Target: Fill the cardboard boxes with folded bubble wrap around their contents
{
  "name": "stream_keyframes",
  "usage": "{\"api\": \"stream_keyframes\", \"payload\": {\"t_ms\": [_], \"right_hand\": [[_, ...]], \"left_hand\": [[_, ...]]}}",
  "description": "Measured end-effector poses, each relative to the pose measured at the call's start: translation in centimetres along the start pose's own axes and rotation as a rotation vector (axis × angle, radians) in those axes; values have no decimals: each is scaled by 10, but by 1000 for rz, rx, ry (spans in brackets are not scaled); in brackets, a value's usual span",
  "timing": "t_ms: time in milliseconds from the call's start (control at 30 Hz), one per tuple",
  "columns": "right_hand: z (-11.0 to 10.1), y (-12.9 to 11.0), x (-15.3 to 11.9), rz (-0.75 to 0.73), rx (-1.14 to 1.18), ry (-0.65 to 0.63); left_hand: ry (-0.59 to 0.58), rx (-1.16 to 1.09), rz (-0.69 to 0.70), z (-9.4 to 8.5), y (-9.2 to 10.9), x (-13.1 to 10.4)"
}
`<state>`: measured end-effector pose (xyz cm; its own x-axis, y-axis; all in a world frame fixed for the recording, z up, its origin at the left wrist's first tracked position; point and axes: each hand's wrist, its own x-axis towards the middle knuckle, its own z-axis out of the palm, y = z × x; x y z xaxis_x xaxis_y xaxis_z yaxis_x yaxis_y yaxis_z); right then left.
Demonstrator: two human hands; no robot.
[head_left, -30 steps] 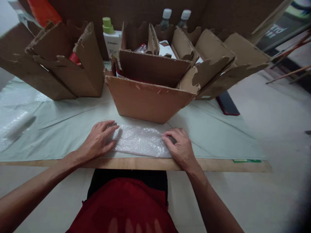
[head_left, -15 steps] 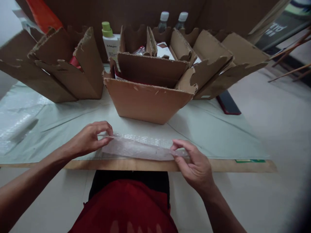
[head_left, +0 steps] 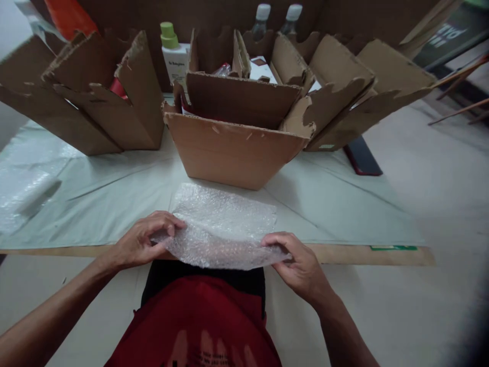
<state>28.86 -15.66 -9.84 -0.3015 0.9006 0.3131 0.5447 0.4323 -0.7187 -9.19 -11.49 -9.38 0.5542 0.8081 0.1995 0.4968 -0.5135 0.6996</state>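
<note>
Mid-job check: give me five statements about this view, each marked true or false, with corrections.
1. The left hand and right hand both hold the bubble wrap. True.
2. The bubble wrap is behind the front cardboard box. False: it is on the near side of the front cardboard box.
3. The green-capped bottle stands left of the two white-capped bottles. True.
4. The cloth is bright red. False: the cloth is pale green.
5. A dark flat object lies at the left. False: the dark flat object is at the right.
</note>
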Motion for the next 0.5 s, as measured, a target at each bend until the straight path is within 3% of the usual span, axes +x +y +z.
{"api": "stream_keyframes", "payload": {"t_ms": [100, 233, 400, 500], "right_hand": [[0, 2, -3, 48, 63, -57], [-2, 2, -2, 53, 98, -72], [6, 7, -7, 291, 91, 62], [14, 8, -8, 345, 51, 157]], "left_hand": [[-5, -29, -5, 4, -4, 3], [-25, -68, -2, -6, 1, 14], [-35, -179, -285, -13, 4, 23], [16, -51, -398, -9, 4, 31]]}}
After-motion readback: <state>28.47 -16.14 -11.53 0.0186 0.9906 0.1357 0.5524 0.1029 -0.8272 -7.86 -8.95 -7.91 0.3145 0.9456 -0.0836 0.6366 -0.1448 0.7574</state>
